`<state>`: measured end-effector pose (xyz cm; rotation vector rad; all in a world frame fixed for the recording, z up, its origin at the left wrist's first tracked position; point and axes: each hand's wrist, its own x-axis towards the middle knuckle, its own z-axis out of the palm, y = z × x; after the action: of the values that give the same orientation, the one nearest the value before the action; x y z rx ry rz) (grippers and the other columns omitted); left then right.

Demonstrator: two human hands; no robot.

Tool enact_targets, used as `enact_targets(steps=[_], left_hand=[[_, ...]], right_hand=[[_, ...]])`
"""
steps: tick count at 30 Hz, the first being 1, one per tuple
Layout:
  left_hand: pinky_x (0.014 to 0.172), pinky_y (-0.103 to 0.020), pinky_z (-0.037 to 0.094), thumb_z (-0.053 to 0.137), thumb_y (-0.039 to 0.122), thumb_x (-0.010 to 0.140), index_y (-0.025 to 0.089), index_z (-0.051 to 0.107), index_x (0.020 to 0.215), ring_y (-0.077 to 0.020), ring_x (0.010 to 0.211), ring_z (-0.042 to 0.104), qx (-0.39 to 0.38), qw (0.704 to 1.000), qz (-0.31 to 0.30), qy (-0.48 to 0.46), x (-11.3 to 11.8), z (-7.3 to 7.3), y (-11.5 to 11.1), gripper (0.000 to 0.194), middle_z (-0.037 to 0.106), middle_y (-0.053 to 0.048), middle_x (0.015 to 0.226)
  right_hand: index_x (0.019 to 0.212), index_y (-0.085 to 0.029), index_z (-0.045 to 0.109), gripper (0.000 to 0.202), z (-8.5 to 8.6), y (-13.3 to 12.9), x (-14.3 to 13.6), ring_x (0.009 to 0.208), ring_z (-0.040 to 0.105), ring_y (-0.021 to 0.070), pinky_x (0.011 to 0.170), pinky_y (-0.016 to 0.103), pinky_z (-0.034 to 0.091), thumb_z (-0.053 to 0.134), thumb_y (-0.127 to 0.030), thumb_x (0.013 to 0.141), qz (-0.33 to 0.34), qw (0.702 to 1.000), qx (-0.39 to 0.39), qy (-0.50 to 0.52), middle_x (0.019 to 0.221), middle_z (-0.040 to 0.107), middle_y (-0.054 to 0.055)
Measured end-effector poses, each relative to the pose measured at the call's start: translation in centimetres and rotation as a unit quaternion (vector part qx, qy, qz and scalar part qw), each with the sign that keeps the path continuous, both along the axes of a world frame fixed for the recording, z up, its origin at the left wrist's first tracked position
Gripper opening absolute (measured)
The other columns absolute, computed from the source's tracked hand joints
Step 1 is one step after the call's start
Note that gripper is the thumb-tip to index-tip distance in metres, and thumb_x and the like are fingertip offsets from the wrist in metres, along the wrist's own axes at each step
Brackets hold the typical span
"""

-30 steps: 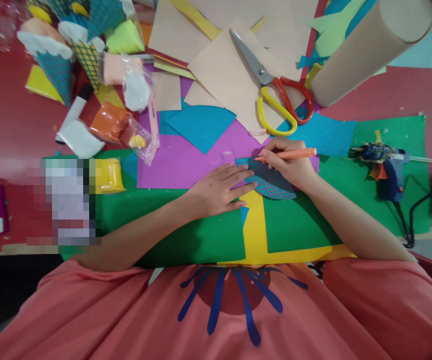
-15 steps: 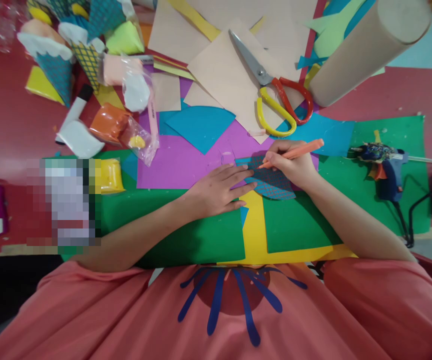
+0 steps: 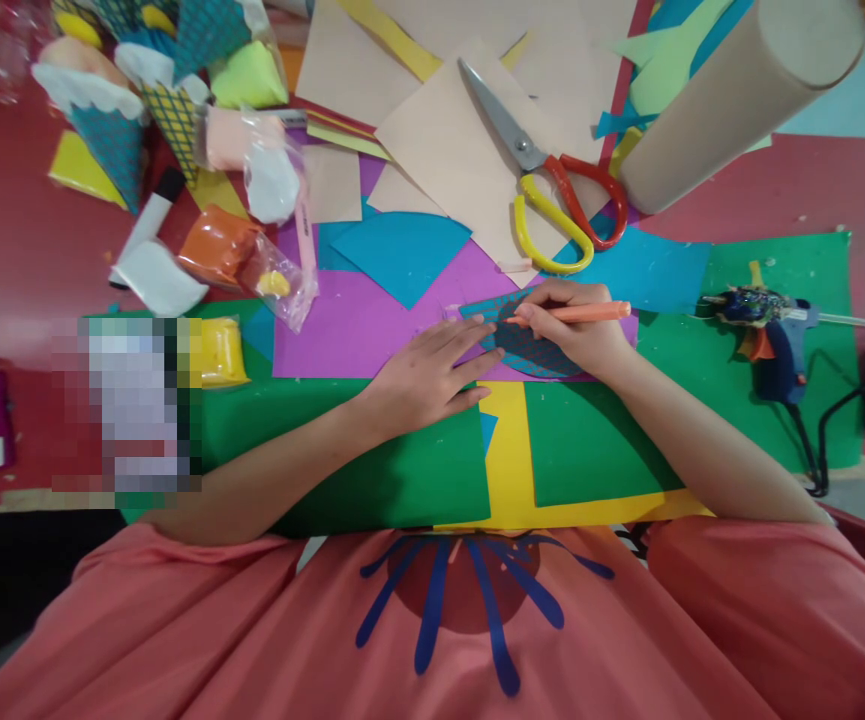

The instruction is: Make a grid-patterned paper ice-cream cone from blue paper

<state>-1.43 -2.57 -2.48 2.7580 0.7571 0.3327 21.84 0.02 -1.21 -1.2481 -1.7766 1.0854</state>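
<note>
Checked paper lies right of centre, long axis seemingly sloping down rightward; my spread left hand touches its left end, my right hand, pinching a pen, overlaps its upper right.

Blue red-lined paper, flat; orange pen, tip seemingly on it

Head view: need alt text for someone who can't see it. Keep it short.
The right hand holds an orange pen with its tip at a grid-patterned blue piece, while the left hand lies flat, fingertips at the piece's left edge. Scissors lie beyond the hands, a glue gun to the right, and decorated cones at upper left.
</note>
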Motion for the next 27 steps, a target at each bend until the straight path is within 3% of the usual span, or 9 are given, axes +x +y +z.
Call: enact_targets(steps=[18,27], left_hand=[[0.111,-0.046,0.040,0.047,0.036,0.098,0.018,0.056,0.134,-0.0285,0.134,0.048,0.007,1.000,0.005,-0.007,-0.07,-0.19,0.03,0.041,0.053,-0.014,0.142],[0.114,-0.046,0.036,0.047,0.035,0.098,0.017,0.056,0.133,-0.0274,0.136,0.047,0.003,1.000,0.015,-0.011,-0.14,-0.25,0.09,0.040,0.052,-0.013,0.144]], right_hand=[[0.054,-0.018,0.057,0.027,0.20,0.18,0.12,0.050,0.050,0.0085,0.046,0.022,0.035,0.062,-0.024,0.080,0.056,0.998,-0.028,0.020,0.055,0.062,0.000],[0.066,-0.017,0.063,0.030,0.06,-0.37,0.53,0.049,0.054,0.0081,0.047,0.022,0.041,0.062,-0.038,0.086,-0.018,0.997,-0.018,0.069,0.058,0.062,0.000]])
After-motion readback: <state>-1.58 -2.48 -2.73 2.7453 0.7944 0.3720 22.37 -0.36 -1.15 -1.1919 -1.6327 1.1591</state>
